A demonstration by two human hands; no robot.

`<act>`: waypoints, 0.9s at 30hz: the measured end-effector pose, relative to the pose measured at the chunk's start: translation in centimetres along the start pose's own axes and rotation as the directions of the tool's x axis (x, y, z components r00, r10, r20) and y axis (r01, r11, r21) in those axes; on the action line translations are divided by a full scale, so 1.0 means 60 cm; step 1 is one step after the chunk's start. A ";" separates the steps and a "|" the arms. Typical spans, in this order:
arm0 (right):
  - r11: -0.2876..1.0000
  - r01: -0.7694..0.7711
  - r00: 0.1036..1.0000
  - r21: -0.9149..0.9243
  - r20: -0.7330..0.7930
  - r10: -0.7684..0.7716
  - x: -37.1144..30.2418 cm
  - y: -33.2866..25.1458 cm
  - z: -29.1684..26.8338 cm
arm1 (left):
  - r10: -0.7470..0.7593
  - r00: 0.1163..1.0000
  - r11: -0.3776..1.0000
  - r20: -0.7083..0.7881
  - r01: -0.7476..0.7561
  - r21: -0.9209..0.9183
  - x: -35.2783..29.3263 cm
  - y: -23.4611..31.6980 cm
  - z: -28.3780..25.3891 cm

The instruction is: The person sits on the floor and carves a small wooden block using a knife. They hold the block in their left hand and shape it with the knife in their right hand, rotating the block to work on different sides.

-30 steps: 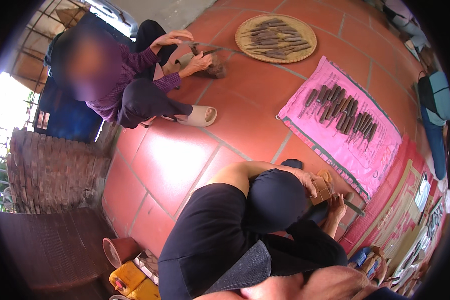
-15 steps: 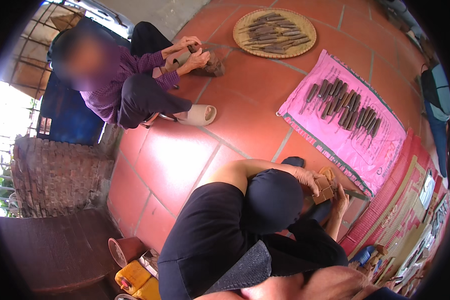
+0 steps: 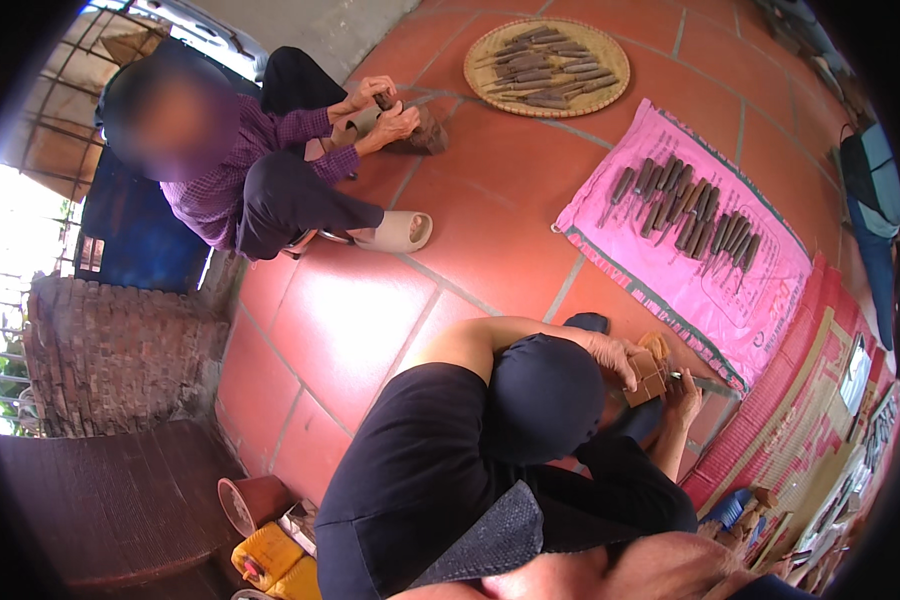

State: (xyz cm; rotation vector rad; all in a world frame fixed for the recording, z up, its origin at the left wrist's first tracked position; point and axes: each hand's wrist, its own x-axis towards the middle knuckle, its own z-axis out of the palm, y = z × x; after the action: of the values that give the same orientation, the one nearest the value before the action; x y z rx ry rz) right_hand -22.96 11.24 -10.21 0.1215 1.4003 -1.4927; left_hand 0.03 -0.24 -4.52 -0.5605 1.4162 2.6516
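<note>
Hands [image 3: 618, 362] at brown block [image 3: 647, 386], left arm [image 3: 520, 327] bent

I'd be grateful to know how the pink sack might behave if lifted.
The pink sack would probably sag, judging by its thin, wrinkled edge. The dark-handled tools lying loose on it might slide off.

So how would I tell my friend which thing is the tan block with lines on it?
On the red tiled floor lies a big pink sack. Just below its lower left edge in the picture, the person's left hand holds the tan block. It's chunky, with crossing lines on its face, unlike the long dark-handled tools on the sack.
</note>
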 end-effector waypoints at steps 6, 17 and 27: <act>0.998 0.059 0.993 -0.010 0.103 -0.058 0.004 -0.001 -0.004 | -0.031 1.000 1.000 -0.003 0.031 -0.005 0.002 -0.020 -0.010; 0.963 0.206 0.957 0.174 0.168 -0.235 0.036 -0.034 -0.034 | -0.027 0.998 0.996 -0.048 0.031 0.086 0.001 0.026 0.008; 0.931 0.326 0.930 -0.166 0.233 -0.284 0.006 0.005 -0.011 | -0.026 0.999 0.999 -0.019 0.026 -0.029 -0.013 -0.025 0.001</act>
State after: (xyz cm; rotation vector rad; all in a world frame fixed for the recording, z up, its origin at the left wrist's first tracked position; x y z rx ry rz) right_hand -23.26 11.61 -10.84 -0.3875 1.4381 -1.5528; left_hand 1.10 0.77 -5.39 -0.6045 1.3684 2.6572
